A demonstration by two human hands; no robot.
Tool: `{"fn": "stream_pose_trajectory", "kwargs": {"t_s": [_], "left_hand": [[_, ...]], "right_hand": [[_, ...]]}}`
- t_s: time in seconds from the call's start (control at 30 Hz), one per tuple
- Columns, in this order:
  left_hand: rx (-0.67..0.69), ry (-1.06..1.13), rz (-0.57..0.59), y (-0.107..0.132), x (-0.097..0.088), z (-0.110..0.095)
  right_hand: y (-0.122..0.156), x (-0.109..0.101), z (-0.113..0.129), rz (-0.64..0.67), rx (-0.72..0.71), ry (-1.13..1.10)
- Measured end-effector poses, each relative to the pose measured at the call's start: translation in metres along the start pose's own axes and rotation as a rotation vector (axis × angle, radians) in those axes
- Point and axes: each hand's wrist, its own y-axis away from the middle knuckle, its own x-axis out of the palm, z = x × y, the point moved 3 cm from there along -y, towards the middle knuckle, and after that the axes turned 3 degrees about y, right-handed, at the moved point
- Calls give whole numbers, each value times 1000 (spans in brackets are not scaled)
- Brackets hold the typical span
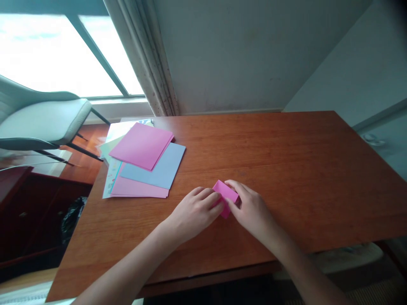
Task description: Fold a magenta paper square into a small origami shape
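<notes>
A small folded pink paper box (226,191), with raised sides, is between my two hands near the front of the wooden table (273,156). My left hand (203,205) is closed on its left side, the curled fingers covering part of it. On the right, my right hand (249,205) grips the box wall between thumb and fingers. The fingers hide much of the lower part of the box. To the left lies a stack of paper: pink sheets (143,144) on top, a light blue sheet (159,167) below, and paler pink sheets (140,188) underneath.
Beyond the table's left edge stand a pale chair (44,120) and a dark red cabinet (34,212) with a black plastic bag (73,216) beside it. A curtain (143,55) hangs by the window. The wall (229,55) is close behind the table's far edge.
</notes>
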Motion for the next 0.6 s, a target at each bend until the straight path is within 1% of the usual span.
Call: {"fn": "stream_pose_trajectory", "kwargs": {"t_s": [0.1, 0.2, 0.3, 0.4, 0.47, 0.6], "left_hand": [[-26, 35, -35, 1, 0, -1], [-60, 97, -21, 3, -1, -2], [-104, 165, 18, 6, -3, 0], [-123, 205, 39, 7, -5, 1], [-121, 210, 44, 7, -5, 1], [-110, 186, 36, 6, -5, 0]], "right_hand": [[2, 2, 1, -2, -15, 38], [6, 1, 0, -49, -11, 19], [13, -3, -2, -105, 42, -57], [21, -8, 0, -121, 75, -186], [24, -10, 3, -111, 36, -232], [24, -11, 6, -100, -144, -185]]}}
